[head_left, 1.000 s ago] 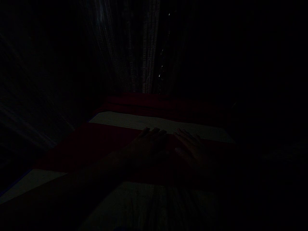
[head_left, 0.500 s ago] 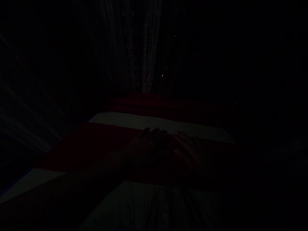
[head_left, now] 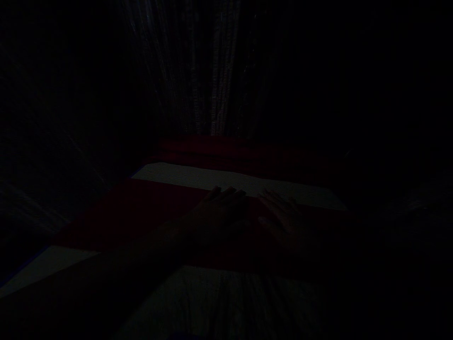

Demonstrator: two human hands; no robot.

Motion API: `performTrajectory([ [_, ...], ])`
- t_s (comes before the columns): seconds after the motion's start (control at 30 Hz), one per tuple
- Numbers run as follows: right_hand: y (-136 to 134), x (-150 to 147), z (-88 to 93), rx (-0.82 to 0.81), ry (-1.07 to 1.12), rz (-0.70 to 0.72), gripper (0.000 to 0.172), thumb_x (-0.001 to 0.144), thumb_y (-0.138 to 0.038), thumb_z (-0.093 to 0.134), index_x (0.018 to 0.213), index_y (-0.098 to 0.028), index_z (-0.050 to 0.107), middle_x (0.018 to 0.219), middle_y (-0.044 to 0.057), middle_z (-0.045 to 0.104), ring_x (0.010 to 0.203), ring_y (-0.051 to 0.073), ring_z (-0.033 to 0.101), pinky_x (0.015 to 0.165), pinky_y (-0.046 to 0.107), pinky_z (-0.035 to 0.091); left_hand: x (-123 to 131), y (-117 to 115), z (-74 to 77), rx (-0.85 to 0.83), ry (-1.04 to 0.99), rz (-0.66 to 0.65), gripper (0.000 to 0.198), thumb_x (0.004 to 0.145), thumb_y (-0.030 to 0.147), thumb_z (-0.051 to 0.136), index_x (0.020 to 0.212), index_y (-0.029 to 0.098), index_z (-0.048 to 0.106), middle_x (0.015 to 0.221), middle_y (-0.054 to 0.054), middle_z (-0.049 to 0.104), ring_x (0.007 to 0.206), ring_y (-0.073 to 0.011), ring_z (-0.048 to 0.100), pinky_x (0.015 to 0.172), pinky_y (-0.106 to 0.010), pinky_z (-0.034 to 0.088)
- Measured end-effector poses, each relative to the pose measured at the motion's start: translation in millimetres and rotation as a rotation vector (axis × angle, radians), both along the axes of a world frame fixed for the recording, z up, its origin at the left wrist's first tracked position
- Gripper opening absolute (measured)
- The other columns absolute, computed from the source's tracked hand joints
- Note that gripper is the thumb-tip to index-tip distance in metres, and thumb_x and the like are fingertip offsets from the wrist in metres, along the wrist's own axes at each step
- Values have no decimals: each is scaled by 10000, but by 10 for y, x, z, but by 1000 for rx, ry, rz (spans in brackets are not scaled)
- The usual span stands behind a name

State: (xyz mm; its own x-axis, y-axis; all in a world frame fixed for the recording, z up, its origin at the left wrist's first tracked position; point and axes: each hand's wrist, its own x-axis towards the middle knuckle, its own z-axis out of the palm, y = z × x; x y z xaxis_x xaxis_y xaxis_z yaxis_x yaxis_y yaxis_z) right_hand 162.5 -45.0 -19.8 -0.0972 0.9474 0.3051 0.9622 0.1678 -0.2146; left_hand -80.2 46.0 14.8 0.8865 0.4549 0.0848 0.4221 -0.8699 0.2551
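In very dim light, a flat cloth with wide red and pale bands (head_left: 120, 212) lies in front of me; its exact kind is hard to make out. My left hand (head_left: 219, 215) lies palm down on the red band, fingers outstretched, tips at the pale strip (head_left: 187, 174). To its right, my right hand (head_left: 285, 219) rests flat as well, fingers extended toward the same strip. A small gap of red cloth separates the two hands. Neither one holds anything. My right forearm is lost in the dark.
Darker red, creased cloth (head_left: 219, 151) lies along the far edge. Behind it hang faint vertical streaks (head_left: 219, 71), perhaps a curtain. A thin blue edge (head_left: 28, 264) borders the striped cloth on the left. The right side is almost black.
My right hand has shifted very slightly to the right. The left hand stays in place, and the cloth looks the same.
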Motion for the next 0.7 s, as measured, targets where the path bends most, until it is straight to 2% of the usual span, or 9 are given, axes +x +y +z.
performTrajectory([
  [0.07,-7,5,-26,-26,-26,16,721,1051,-707,150,1564,-258,384,1632,-24,270,1543,209,235,1269,641,164,2,-3,10,11,3,0,728,1043,648,298,1599,181,339,1687,-80,219,1579,-318,169,1283,-629,139],
  [0.17,-16,6,-38,21,-8,-10,703,1052,-706,180,1575,-275,365,1637,-39,258,1543,197,233,1273,620,185,1,7,0,9,-9,-10,745,1037,665,284,1598,178,342,1685,-84,221,1577,-328,170,1280,-640,138],
  [0.33,-21,3,-22,-40,-27,9,732,1042,-732,152,1571,-276,373,1638,-40,249,1547,200,226,1276,633,167,-8,28,-38,-3,-22,-15,771,1031,683,257,1604,172,328,1684,-99,213,1578,-334,167,1275,-650,133],
  [0.43,-19,7,-9,24,5,-17,710,1047,-720,157,1580,-294,355,1640,-48,249,1549,189,217,1286,613,160,-14,32,-56,3,-27,-30,763,1030,686,258,1602,187,337,1686,-92,214,1579,-333,163,1275,-647,122],
  [0.6,-14,10,-30,-75,-16,24,756,1042,-727,149,1586,-247,360,1642,-11,241,1549,211,222,1277,631,159,-6,29,-61,22,-8,-7,747,1035,678,259,1602,197,339,1689,-80,206,1582,-318,159,1279,-624,125],
  [0.7,-19,1,-42,-35,16,-3,732,1046,-717,165,1586,-261,358,1640,-24,250,1551,197,213,1288,614,147,5,21,-41,15,7,3,731,1038,667,277,1605,209,329,1691,-67,203,1584,-309,152,1283,-619,122],
])
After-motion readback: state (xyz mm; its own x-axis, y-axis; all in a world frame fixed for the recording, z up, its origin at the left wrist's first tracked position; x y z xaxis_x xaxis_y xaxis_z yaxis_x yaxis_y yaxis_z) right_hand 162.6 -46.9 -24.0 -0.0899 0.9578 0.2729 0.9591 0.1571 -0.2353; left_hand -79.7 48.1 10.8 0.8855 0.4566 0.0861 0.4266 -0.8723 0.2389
